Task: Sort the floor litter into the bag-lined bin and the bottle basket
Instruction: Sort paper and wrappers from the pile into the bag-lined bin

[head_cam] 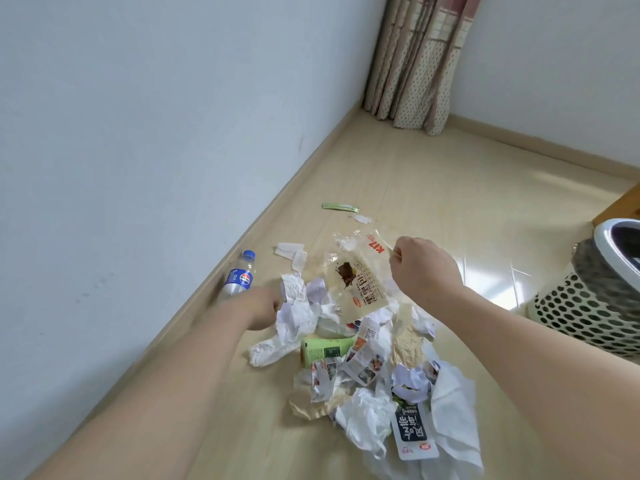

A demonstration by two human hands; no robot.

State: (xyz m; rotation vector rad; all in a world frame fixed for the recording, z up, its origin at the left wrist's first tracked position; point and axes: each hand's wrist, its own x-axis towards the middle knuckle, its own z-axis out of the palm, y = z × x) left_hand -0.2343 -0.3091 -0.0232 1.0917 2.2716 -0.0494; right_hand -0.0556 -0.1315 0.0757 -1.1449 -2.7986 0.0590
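Observation:
A heap of litter (374, 372) lies on the wooden floor: crumpled tissues, torn printed paper and wrappers. My right hand (424, 268) pinches the corner of a clear plastic food wrapper (360, 282) with a brown stain, held above the heap. My left hand (263, 308), blurred, grips a crumpled white paper (298, 306) at the heap's left edge. A small clear bottle with a blue cap and label (239, 276) lies by the skirting board, just beyond my left hand. A green carton (325, 349) lies on its side within the heap. The bin (613, 244) and the perforated basket (585, 306) stand at the right edge.
The white wall and skirting board (194, 306) run along the left. A curtain (415, 60) hangs in the far corner. A green strip (337, 206) and small paper scraps (362, 219) lie farther out on the floor. A wooden furniture edge (620, 206) shows behind the bin.

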